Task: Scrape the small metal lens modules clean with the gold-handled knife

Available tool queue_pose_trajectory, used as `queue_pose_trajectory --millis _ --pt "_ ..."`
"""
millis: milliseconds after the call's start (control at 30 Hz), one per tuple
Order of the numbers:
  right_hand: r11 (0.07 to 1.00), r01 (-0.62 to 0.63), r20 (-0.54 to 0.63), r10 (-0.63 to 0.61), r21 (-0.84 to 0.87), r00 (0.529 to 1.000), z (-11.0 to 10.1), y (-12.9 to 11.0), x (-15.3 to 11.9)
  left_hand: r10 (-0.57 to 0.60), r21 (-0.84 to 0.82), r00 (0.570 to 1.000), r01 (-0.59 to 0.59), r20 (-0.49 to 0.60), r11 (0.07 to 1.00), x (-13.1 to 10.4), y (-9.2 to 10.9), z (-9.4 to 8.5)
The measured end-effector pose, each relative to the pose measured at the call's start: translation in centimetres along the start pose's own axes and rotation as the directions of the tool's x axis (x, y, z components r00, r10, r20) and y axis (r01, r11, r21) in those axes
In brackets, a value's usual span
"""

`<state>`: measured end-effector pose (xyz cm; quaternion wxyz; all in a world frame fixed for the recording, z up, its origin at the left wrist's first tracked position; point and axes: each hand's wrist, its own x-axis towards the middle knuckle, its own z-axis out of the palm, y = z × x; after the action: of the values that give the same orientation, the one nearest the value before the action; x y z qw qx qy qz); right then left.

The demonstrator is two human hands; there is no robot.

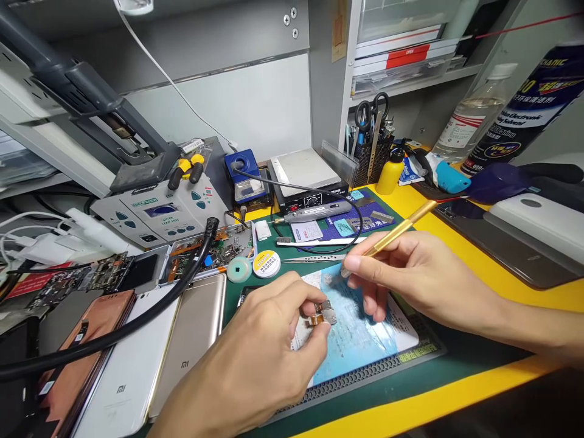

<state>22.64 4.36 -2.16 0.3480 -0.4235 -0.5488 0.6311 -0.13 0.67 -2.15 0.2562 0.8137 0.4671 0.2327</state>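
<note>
My left hand (264, 334) pinches a small metal phone part with an orange flex cable (323, 315) between thumb and fingers. It is held above a blue-and-white sheet (360, 347) lying on a dark perforated pad (365, 376). My right hand (406, 267) grips a slim gold pen-like tool (401, 228) like a pencil, its back end pointing up and right. The tool's tip, near the thumb and fingertips, is mostly hidden, so its kind does not show. The tool is apart from the flex-cable part, to its upper right.
Behind my hands lie tweezers (312, 260), a white toothbrush (319, 243) and a round tin (266, 264). Phone backs (128, 359) and a black hose (150, 328) fill the left. A rework station (168, 210), a yellow bottle (391, 173) and another phone (515, 255) stand or lie farther out.
</note>
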Motion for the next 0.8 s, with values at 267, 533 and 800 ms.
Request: queue_pose_trajectory --millis 267,533,800 --pt "0.99 -0.003 0.072 0.013 -0.138 0.997 0.53 -0.5 -0.89 0.169 -0.016 0.974 -0.174 -0.152 0.985 0.17 0.06 0.26" --pt "0.983 -0.105 0.149 0.128 -0.152 0.981 0.41 -0.7 -0.51 0.354 0.136 0.902 -0.329 -0.25 0.935 0.48 0.28 0.47" --pt "0.989 0.01 0.164 0.014 -0.145 0.986 0.56 -0.32 -0.6 0.162 -0.03 0.951 -0.176 -0.264 0.984 0.14 0.77 -0.04"
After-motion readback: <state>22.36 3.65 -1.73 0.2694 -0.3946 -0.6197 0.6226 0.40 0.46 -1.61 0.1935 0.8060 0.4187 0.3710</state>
